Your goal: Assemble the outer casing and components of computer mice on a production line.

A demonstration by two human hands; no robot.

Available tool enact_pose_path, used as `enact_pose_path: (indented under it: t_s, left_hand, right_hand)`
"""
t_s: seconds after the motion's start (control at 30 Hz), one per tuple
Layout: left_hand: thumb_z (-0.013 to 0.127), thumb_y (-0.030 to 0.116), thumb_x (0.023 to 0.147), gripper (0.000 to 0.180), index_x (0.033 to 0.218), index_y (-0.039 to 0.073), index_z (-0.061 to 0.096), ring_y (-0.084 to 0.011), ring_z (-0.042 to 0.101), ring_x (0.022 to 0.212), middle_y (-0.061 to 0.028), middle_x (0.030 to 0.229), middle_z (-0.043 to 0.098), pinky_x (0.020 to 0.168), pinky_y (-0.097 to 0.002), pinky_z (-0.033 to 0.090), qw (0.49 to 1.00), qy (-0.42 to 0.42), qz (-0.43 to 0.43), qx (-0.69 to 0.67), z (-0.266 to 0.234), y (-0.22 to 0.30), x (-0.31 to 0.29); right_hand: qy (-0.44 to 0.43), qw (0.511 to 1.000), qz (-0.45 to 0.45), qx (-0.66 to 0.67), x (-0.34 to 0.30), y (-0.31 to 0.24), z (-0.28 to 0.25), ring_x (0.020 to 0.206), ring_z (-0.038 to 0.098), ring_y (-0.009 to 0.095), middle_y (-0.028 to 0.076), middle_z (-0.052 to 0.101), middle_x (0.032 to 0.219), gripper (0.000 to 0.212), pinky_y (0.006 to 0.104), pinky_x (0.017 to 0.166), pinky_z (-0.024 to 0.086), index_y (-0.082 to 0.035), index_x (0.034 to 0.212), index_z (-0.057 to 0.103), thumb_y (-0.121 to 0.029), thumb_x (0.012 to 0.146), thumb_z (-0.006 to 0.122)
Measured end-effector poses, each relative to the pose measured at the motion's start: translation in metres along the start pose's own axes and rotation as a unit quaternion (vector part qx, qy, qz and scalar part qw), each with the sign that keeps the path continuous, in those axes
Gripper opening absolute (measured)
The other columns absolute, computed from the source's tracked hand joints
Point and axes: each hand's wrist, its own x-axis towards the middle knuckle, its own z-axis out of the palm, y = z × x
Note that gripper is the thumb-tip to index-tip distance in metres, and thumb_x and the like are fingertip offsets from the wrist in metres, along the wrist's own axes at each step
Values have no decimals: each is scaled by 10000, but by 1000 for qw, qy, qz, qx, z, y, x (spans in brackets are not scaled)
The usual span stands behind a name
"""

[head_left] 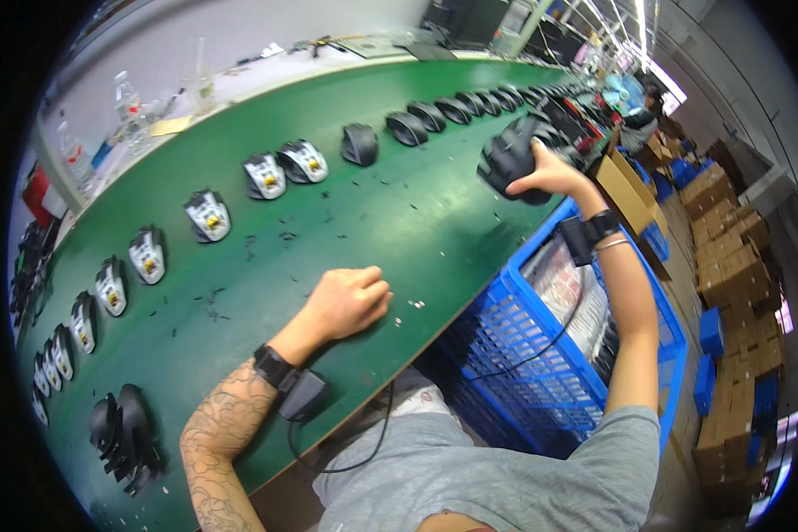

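Over the far right part of the green table, my right hand (551, 173) grips several black mouse shells (508, 155), bunched together in its fingers. Its thumb and fingertips press on the dark plastic. My left hand (350, 301) rests on the table top as a loose fist, with nothing showing in it. Beyond it, a row of opened computer mice (208, 215) with pale insides and yellow parts runs along the table. Farther right the row continues with closed black mice (406, 128). A pile of black mouse shells (129, 434) lies at the near left.
A blue plastic crate (541, 341) with bagged things stands against the table's right edge. Small black scraps (288, 236) litter the green table (399, 230). Plastic bottles (129, 111) stand on the back ledge. Cardboard boxes (727, 372) are stacked at the right; a person (640, 124) is far off.
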Motion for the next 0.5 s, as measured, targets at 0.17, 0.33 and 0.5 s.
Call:
enact_pose_path:
  t_s: [0.17,0.33,0.5]
  left_hand:
    - [601,150,773,186,672,50,479,-268,529,563,-90,666,455,484,-369,432,999,30,-17,-27,5,-4,-6]
    - [597,163,780,188,680,46,489,-266,533,570,-88,676,462,498,-371,434,999,27,-18,-36,10,-6,-6]
    - [593,167,782,183,683,45,500,-267,536,574,-89,679,466,505,-374,438,999,21,-28,-35,10,-9,-8]
  right_hand:
    - [-3,981,14,-192,43,-20,78,1077,457,416,245,539,1067,1001,540,916,340,25,1202,323,-400,453,832]
    - [41,986,-67,-146,36,-8,85,1222,305,379,217,301,1329,1119,499,1006,302,-8,1311,260,-367,436,858]
    - [140,971,-153,-119,17,-16,92,1237,271,392,186,236,1344,1102,473,1039,264,-35,1316,261,-261,429,873]
